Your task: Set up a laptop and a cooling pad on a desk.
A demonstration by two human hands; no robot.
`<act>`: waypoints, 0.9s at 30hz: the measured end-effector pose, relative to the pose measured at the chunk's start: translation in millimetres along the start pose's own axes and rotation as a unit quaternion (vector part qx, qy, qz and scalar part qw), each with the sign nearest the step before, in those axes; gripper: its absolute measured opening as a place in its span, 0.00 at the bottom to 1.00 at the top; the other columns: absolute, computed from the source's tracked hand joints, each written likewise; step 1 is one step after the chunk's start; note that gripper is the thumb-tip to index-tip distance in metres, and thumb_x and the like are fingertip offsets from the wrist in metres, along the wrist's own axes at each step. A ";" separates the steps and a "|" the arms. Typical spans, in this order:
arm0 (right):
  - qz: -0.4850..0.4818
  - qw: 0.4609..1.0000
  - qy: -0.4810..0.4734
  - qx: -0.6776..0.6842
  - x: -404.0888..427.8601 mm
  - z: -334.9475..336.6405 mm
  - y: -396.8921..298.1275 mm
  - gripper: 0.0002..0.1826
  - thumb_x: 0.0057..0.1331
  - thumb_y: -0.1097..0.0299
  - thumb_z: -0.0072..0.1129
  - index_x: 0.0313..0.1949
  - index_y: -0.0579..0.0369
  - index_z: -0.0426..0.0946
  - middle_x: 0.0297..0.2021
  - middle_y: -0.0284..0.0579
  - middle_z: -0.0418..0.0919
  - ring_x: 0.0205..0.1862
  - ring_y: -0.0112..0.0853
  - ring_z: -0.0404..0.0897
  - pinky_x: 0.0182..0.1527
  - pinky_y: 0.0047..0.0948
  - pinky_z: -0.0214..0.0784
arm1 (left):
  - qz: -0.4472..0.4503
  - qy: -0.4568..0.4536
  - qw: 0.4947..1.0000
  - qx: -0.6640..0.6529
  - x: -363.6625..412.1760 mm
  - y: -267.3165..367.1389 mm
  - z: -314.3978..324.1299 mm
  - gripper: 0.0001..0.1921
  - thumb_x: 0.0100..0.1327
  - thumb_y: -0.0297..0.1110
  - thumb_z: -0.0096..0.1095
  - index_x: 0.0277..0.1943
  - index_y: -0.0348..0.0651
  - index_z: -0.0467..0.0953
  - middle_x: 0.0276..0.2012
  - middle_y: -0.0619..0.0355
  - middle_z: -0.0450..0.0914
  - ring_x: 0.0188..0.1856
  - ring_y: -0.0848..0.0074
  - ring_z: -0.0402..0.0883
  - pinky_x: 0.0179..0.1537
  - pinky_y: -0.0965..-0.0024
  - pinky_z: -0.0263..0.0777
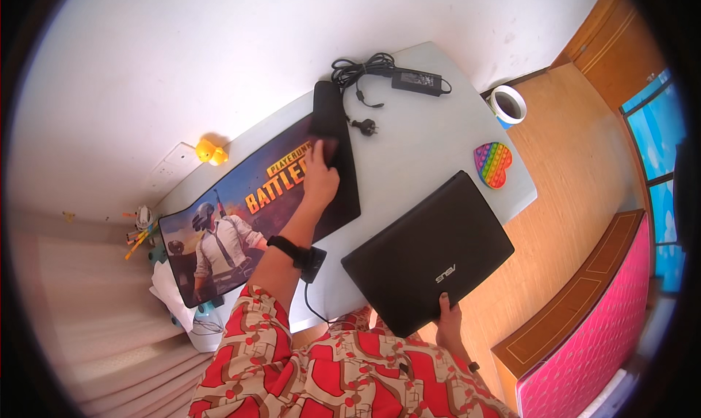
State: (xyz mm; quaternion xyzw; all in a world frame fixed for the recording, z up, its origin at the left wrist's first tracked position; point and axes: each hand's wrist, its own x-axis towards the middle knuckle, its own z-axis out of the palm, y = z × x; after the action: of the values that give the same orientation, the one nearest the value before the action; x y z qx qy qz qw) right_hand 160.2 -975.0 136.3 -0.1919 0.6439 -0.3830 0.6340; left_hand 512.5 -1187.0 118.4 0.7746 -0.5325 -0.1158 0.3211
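Note:
A large gaming mouse pad (230,243) with a printed helmeted figure lies along the wall side of the grey table. My left hand (321,171) is over its right part, index finger extended. A blurred dark patch beside the fingertips keeps me from telling whether they grip anything. A black strip (327,108) rises past the pad's far edge; whether it is a folded corner is unclear. In my right hand (450,322) is the near edge of a closed black ASUS laptop (427,253), thumb on the lid. The laptop is tilted and overhangs the table's front edge.
A coiled cable (364,70) with a power adapter (417,82) and a plug (365,126) lies at the back. A heart-shaped pop-it toy (493,165) is near the right edge. A yellow duck figure (211,152) stands by the wall. A white bucket (507,105) is on the floor.

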 end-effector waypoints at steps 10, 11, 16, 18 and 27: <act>0.008 1.000 0.010 -0.002 0.1 -1.0 0.1 0.31 0.65 0.49 0.55 0.56 0.62 0.64 0.46 0.45 0.74 0.45 0.31 0.75 0.42 0.28 0.73 | 0.057 -0.189 0.964 0.179 54.9 55.2 22.1 0.22 0.53 0.30 0.56 0.52 0.36 0.69 0.66 0.37 0.54 0.45 0.45 0.77 0.47 0.54 0.72; 0.008 1.000 0.008 0.000 -1.6 0.6 -1.9 0.31 0.65 0.49 0.56 0.56 0.63 0.64 0.46 0.45 0.74 0.45 0.30 0.75 0.41 0.28 0.73 | 0.057 -0.207 0.964 0.157 58.4 57.6 25.6 0.19 0.53 0.30 0.56 0.50 0.35 0.70 0.65 0.37 0.54 0.45 0.44 0.77 0.47 0.53 0.72; 0.009 1.000 0.014 -0.005 -5.1 0.9 -1.5 0.30 0.65 0.50 0.55 0.56 0.63 0.64 0.46 0.45 0.74 0.44 0.30 0.75 0.41 0.28 0.73 | 0.185 -0.172 0.967 0.020 56.6 48.4 39.4 0.32 0.52 0.20 0.52 0.64 0.45 0.63 0.67 0.40 0.50 0.57 0.44 0.68 0.54 0.55 0.68; 0.015 1.000 0.011 -0.008 -5.0 1.0 -1.7 0.30 0.65 0.50 0.55 0.56 0.63 0.65 0.46 0.45 0.74 0.44 0.30 0.76 0.41 0.28 0.74 | 0.186 -0.196 0.963 0.004 52.0 54.2 38.4 0.35 0.52 0.20 0.52 0.66 0.48 0.59 0.68 0.40 0.49 0.58 0.44 0.67 0.55 0.55 0.68; -0.001 1.000 0.003 -0.009 -2.0 -0.9 4.4 0.31 0.66 0.49 0.54 0.57 0.62 0.63 0.48 0.46 0.73 0.47 0.32 0.76 0.43 0.30 0.74 | 0.199 -0.306 0.884 -0.291 3.9 75.3 -5.3 0.35 0.58 0.26 0.60 0.68 0.40 0.53 0.69 0.42 0.48 0.46 0.64 0.78 0.46 0.67 0.74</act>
State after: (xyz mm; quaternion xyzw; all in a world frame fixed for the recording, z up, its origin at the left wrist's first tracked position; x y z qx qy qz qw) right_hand 160.6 -970.5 134.3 -0.1972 0.6490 -0.3782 0.6300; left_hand 460.3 -1205.5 169.9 0.4499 -0.6894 -0.4310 0.3696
